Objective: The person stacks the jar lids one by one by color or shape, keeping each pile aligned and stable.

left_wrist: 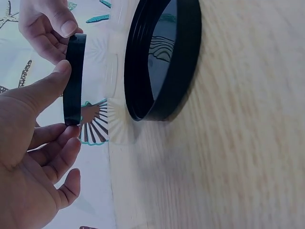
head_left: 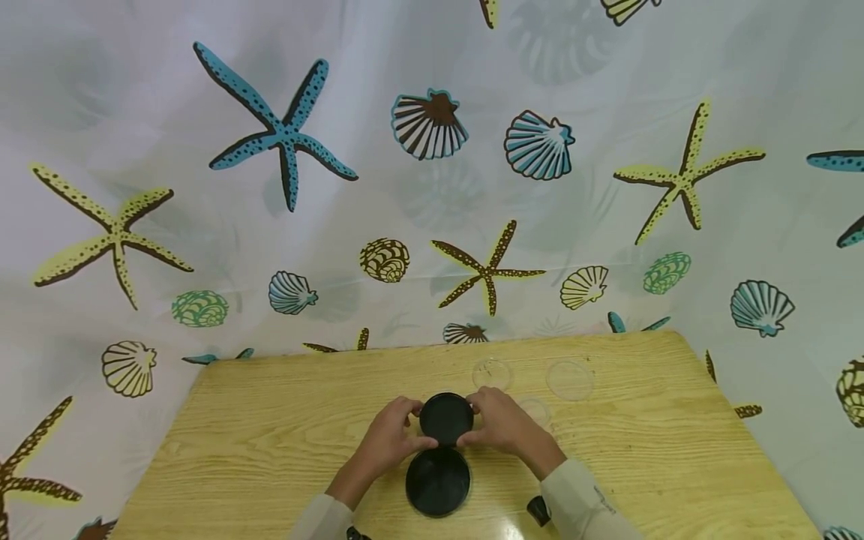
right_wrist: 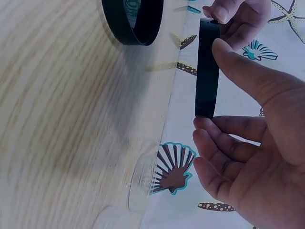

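Roughly from the left: a small dark object [head_left: 356,534] by the left sleeve, mostly cut off by the lower edge of the head view; too little of it to identify. Next, the left grip [head_left: 388,439], thumb and fingertips pinching the rim of a black disc [head_left: 446,419], the remaining fingers loosely bent and off it.

Middle: a round black dish [head_left: 437,482] rests on the worktop [head_left: 250,420], opening upward, its glossy floor reflecting a printed shell. It sits squarely before the person, presumably for equal reach from both sides. The disc is held at opposite edges, probably to keep it level and its flat face uncovered; seen edge-on from both wrists, it lies about parallel to the worktop.

Disc's position: between the two grips, at the fingertips rather than in the palms, raised off the worktop, beyond the dish as the person sits. Head view has the two outlines meeting; wrist views show them apart.

Right grip [head_left: 502,425]: mirrors the left, pinching the opposite rim. Past it, three clear round pieces [head_left: 569,379] lie toward the worktop's far edge, perhaps set there out of the hands' way. Nearer, a small black piece [head_left: 538,511] lies beside the right sleeve.
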Tool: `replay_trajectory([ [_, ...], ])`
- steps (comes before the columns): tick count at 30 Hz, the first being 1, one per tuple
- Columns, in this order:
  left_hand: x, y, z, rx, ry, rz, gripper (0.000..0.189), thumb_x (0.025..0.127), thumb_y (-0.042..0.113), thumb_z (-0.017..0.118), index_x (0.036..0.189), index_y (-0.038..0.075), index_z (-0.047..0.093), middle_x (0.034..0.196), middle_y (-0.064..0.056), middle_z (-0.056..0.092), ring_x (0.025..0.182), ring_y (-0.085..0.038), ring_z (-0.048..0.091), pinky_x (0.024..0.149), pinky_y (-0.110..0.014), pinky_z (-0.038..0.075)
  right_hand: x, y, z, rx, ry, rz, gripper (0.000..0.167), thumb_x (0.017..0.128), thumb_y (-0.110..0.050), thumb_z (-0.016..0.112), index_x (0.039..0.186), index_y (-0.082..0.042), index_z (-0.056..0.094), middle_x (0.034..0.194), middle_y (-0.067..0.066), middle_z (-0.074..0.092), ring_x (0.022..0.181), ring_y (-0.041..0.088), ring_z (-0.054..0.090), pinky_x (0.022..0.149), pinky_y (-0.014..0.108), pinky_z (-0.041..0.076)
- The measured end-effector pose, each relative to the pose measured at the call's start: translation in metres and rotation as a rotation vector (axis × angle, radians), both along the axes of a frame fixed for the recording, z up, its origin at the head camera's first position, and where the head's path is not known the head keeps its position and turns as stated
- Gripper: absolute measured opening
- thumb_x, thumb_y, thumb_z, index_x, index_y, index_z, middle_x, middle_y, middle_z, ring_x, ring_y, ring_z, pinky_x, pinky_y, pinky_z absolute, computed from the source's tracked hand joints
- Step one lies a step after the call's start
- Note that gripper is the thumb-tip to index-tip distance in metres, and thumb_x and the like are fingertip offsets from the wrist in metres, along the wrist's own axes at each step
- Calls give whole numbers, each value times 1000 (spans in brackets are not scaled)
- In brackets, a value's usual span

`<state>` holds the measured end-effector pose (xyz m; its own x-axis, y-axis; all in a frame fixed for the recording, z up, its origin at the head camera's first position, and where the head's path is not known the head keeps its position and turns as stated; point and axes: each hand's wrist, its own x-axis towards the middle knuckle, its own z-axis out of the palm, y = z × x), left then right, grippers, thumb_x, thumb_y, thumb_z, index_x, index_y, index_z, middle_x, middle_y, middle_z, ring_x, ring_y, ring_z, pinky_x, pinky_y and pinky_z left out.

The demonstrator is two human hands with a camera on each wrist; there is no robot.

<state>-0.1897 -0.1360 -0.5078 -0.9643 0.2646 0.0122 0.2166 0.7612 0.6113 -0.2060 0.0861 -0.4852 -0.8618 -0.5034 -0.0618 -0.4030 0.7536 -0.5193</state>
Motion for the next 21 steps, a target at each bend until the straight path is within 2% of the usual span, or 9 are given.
replay_trajectory([
  [11, 13, -6, -1, 6, 3, -4, 59, 72, 35, 82, 118, 6, 58, 105, -4, 58, 87, -15, 54, 71, -32, 47, 9, -3, -1, -10, 10, 31, 67, 75, -40, 79, 124, 1, 58, 108, 9, 61, 99, 22, 57, 84, 36, 49],
  [16, 18, -9, -1, 6, -28, -3, 61, 72, 37, 82, 118, 6, 58, 103, -3, 57, 87, -15, 52, 70, -31, 46, 13, -4, -4, -13, 18, 55, 66, 75, -41, 79, 122, 1, 59, 105, 7, 61, 96, 20, 57, 83, 34, 49],
  [21, 22, -12, -1, 7, -51, -12, 62, 72, 36, 82, 119, 6, 57, 101, -1, 56, 87, -16, 52, 69, -31, 44, 17, -7, -6, -19, -13, 62, 65, 76, -40, 78, 124, 0, 58, 104, 6, 60, 95, 18, 56, 82, 33, 49],
])
